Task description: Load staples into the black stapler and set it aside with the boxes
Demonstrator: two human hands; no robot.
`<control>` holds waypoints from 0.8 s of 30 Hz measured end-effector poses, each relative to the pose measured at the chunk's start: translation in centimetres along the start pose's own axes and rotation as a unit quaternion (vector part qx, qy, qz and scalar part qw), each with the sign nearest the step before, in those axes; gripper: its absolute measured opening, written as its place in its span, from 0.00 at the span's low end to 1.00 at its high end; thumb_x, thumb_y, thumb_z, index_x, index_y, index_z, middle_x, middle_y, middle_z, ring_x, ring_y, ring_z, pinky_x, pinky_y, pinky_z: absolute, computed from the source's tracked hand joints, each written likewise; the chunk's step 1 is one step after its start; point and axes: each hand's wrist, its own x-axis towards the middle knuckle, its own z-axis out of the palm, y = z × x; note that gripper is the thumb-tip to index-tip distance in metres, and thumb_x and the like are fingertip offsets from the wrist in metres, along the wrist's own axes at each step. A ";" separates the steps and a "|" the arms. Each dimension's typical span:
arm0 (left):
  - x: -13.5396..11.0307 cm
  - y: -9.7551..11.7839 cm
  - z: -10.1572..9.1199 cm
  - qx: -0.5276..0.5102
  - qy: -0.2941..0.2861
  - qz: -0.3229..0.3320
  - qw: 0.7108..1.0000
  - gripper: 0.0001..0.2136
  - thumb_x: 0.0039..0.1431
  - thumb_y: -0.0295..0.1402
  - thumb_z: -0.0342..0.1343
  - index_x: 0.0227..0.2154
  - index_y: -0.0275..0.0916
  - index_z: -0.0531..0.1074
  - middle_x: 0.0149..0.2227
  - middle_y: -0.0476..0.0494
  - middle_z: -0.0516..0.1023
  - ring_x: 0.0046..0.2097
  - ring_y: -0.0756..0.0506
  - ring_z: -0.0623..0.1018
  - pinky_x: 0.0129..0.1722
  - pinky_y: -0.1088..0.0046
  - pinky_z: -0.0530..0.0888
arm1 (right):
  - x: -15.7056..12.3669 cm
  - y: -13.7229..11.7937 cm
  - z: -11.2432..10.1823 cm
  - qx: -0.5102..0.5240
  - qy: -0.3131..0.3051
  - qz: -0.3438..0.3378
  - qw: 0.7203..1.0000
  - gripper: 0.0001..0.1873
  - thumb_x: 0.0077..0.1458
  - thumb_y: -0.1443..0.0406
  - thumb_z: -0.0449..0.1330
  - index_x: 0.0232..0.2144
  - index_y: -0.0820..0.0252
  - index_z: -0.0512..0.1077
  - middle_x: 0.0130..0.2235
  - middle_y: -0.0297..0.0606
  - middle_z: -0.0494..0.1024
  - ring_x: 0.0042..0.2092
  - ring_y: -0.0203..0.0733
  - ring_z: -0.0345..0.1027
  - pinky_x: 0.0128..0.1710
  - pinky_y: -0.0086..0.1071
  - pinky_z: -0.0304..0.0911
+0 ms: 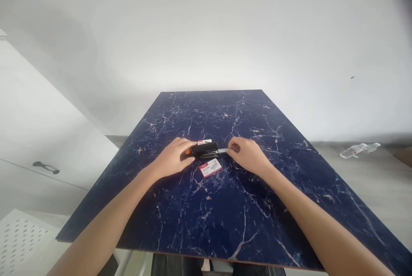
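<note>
stapler (203, 150) gripped by left hand (174, 158), right hand (246, 153) pinching its metal end, rear hidden

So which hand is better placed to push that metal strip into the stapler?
Probably the right hand: its fingertips already pinch the metal strip at the stapler front, while the left hand steadies the body.

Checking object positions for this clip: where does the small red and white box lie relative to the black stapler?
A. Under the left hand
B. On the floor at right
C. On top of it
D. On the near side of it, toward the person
D: the small red and white box lies flat on the blue marble table just nearer the camera than the black stapler, untouched by either hand.
</note>
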 end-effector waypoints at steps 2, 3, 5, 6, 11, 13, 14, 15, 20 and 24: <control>0.0 -0.7 -0.6 0.001 -0.023 -0.016 1.000 0.19 0.61 0.38 0.62 0.55 0.46 0.73 0.48 0.42 0.79 0.50 0.38 0.75 0.46 0.60 0.75 | -0.3 -0.6 -0.3 -0.037 -0.016 0.037 0.998 0.05 0.59 0.61 0.60 0.32 0.55 0.72 0.32 0.33 0.78 0.32 0.41 0.70 0.32 0.31 0.57; 0.1 -0.9 -0.7 -0.002 -0.026 -0.026 0.999 0.18 0.60 0.39 0.62 0.53 0.47 0.75 0.46 0.43 0.80 0.48 0.39 0.76 0.46 0.60 0.75 | -0.5 -1.0 -0.2 -0.045 -0.029 0.043 0.998 0.06 0.60 0.60 0.59 0.32 0.55 0.72 0.30 0.33 0.78 0.31 0.40 0.69 0.31 0.31 0.56; 0.1 -1.2 -0.8 -0.013 -0.024 -0.044 0.999 0.17 0.59 0.40 0.64 0.51 0.47 0.76 0.46 0.44 0.81 0.47 0.39 0.78 0.46 0.61 0.74 | -1.1 -2.0 0.3 -0.057 -0.043 0.032 0.997 0.07 0.61 0.59 0.58 0.34 0.55 0.71 0.30 0.34 0.77 0.29 0.40 0.69 0.30 0.31 0.54; 0.1 -1.2 -0.7 -0.019 -0.021 -0.049 0.998 0.17 0.59 0.40 0.64 0.51 0.47 0.77 0.47 0.44 0.81 0.47 0.40 0.79 0.47 0.61 0.74 | -1.4 -2.5 0.7 -0.069 -0.038 0.023 0.997 0.07 0.62 0.59 0.57 0.36 0.56 0.71 0.30 0.35 0.77 0.29 0.41 0.69 0.30 0.31 0.54; 0.2 -0.9 -0.3 -0.036 -0.008 -0.050 0.998 0.17 0.59 0.40 0.64 0.51 0.46 0.76 0.48 0.43 0.81 0.47 0.40 0.80 0.48 0.62 0.75 | -2.7 -4.1 2.8 -0.087 0.003 -0.024 0.996 0.22 0.64 0.66 0.49 0.59 0.66 0.61 0.37 0.45 0.78 0.35 0.46 0.71 0.33 0.33 0.58; 0.2 -0.8 -0.1 -0.035 0.000 -0.049 0.998 0.17 0.59 0.40 0.64 0.51 0.46 0.76 0.47 0.43 0.82 0.46 0.40 0.81 0.47 0.62 0.75 | -2.8 -4.1 3.3 -0.080 0.004 -0.042 0.996 0.30 0.64 0.68 0.46 0.67 0.69 0.49 0.37 0.46 0.78 0.36 0.47 0.72 0.35 0.34 0.60; 0.2 -0.7 -0.1 -0.034 0.003 -0.048 0.998 0.17 0.59 0.40 0.64 0.51 0.46 0.76 0.47 0.44 0.82 0.46 0.40 0.81 0.46 0.62 0.75 | -2.8 -4.0 3.4 -0.083 0.005 -0.048 0.995 0.34 0.65 0.67 0.46 0.70 0.70 0.43 0.37 0.47 0.78 0.36 0.48 0.71 0.35 0.35 0.61; 0.2 -0.7 -0.1 -0.033 0.007 -0.046 0.998 0.17 0.58 0.40 0.65 0.51 0.46 0.76 0.47 0.44 0.82 0.46 0.40 0.81 0.46 0.62 0.76 | -2.8 -3.9 3.5 -0.088 0.007 -0.052 0.995 0.37 0.65 0.67 0.45 0.71 0.71 0.37 0.37 0.47 0.78 0.36 0.49 0.71 0.35 0.36 0.62; 0.2 -0.6 0.3 -0.044 0.033 -0.041 0.998 0.17 0.57 0.39 0.66 0.49 0.46 0.77 0.46 0.44 0.82 0.45 0.40 0.82 0.47 0.61 0.77 | -2.9 -4.3 3.8 -0.093 0.008 -0.094 0.991 0.41 0.66 0.66 0.44 0.72 0.72 0.26 0.36 0.48 0.79 0.39 0.54 0.70 0.36 0.40 0.66; 0.1 -0.7 0.5 -0.050 0.040 -0.061 0.996 0.20 0.55 0.40 0.68 0.50 0.47 0.76 0.46 0.44 0.83 0.45 0.39 0.82 0.47 0.61 0.78 | -3.2 -4.4 4.0 -0.113 0.005 -0.163 0.980 0.38 0.66 0.68 0.42 0.72 0.69 0.29 0.40 0.49 0.79 0.45 0.57 0.69 0.43 0.45 0.68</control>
